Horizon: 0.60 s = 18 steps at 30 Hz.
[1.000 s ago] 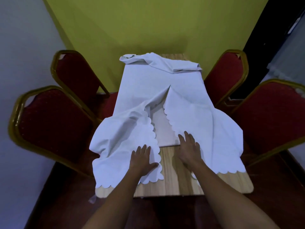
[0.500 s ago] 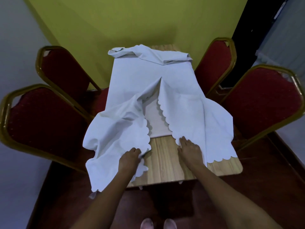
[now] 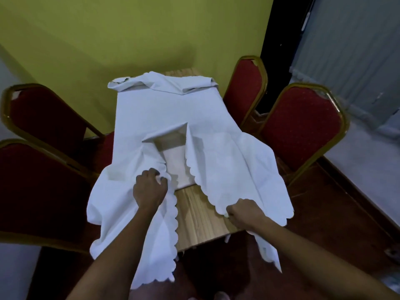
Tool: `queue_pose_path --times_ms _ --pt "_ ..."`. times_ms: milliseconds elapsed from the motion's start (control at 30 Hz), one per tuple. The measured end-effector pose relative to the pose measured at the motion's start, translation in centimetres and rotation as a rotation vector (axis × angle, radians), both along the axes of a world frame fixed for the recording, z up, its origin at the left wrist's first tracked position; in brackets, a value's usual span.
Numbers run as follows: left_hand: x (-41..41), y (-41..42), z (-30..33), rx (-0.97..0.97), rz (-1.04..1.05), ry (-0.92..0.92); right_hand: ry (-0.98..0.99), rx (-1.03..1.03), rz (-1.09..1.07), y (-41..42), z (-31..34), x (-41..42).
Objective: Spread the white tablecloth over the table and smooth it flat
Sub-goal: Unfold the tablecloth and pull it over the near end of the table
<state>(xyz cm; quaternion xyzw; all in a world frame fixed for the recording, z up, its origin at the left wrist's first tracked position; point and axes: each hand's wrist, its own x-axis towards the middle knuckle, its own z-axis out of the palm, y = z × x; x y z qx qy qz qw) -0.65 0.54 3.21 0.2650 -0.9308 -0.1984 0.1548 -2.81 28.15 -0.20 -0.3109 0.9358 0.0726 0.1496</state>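
A white tablecloth (image 3: 168,113) with scalloped edges lies half spread on a narrow wooden table (image 3: 199,215). Its far end is bunched into a roll at the back of the table. Near me it splits into two flaps that hang off the left and right sides, with bare wood and a flat under-layer showing between them. My left hand (image 3: 149,189) is closed on the inner edge of the left flap. My right hand (image 3: 243,214) pinches the scalloped corner of the right flap at the table's near right.
Two red padded chairs with gold frames (image 3: 41,182) stand tight against the table's left side, two more (image 3: 300,124) on the right. A yellow-green wall (image 3: 138,31) is just behind the table's far end. The floor is dark brown.
Both hands went from lying flat on the cloth to gripping it. The right hand slid toward me onto the right flap's corner, and the flaps have pulled apart and hang lower.
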Motion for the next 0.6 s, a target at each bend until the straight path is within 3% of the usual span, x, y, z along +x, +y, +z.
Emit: queue_pose_path --times_ms 67,167,300,367,467,600 --pt "-1.5 -0.8 -0.8 -0.029 -0.140 -0.013 -0.076 0.019 0.080 1.3 0.1 0.8" --pt "-3.1 -1.7 -3.3 0.040 -0.279 -0.250 -0.301 0.173 0.150 2.9 1.0 1.4" --pt "-2.8 -1.8 -6.2 0.083 -0.317 -0.430 -0.555 0.310 0.073 3.3 3.1 0.7" --pt "-2.5 -1.5 -6.4 0.020 -0.279 -0.462 -0.533 0.178 0.001 3.1 3.8 -0.4" --pt "-2.3 -1.4 -5.6 -0.059 -0.261 -0.507 -0.337 -0.073 -0.062 2.4 3.7 -2.0" --pt "-0.9 -1.7 -4.4 0.028 -0.185 -0.554 -0.149 -0.246 -0.080 -0.4 3.2 -4.2"
